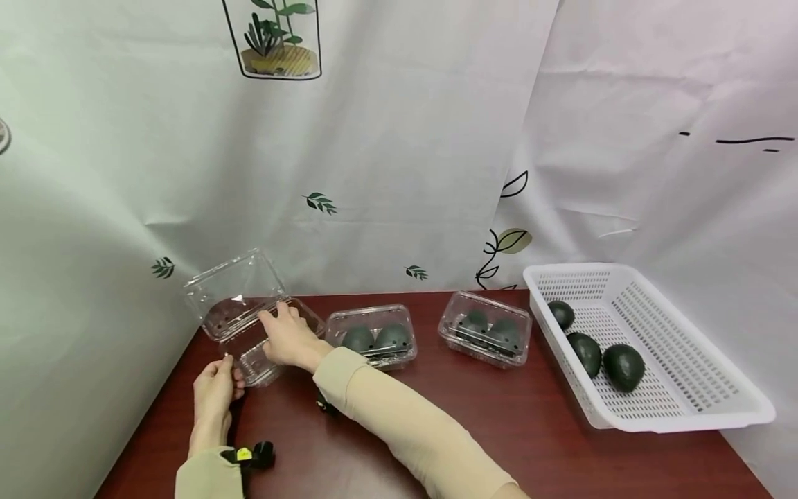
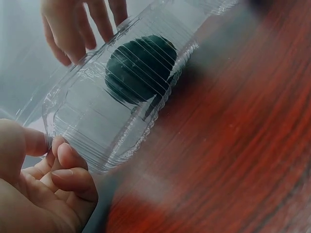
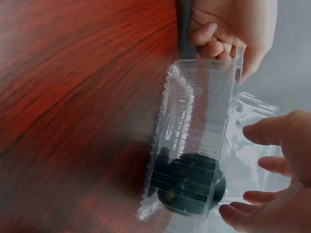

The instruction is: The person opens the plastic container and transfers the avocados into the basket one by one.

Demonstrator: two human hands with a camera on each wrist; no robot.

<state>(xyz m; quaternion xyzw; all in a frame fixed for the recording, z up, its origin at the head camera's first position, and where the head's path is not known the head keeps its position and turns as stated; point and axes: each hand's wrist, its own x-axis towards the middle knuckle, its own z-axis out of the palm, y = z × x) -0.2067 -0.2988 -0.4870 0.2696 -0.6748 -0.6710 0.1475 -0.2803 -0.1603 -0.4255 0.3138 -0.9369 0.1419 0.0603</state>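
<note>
A clear hinged plastic clamshell box (image 1: 254, 357) stands at the far left of the table, its lid (image 1: 240, 287) raised towards the back. My left hand (image 1: 214, 388) pinches the near left corner of its rim between thumb and fingers. Inside, at the box's right end, one dark green avocado (image 2: 141, 68) shows through the ribbed wall in both wrist views. My right hand (image 1: 289, 336) hovers over the box with fingers spread apart, holding nothing. From the head view this hand hides much of the box's inside.
Two closed clamshell boxes, a nearer-left one (image 1: 372, 333) and one further right (image 1: 486, 329), each hold two avocados. At the right, a white perforated basket (image 1: 686, 346) contains three avocados, one of them large (image 1: 623, 367). A printed white curtain (image 1: 399, 138) hangs behind the red-brown table (image 1: 374, 430).
</note>
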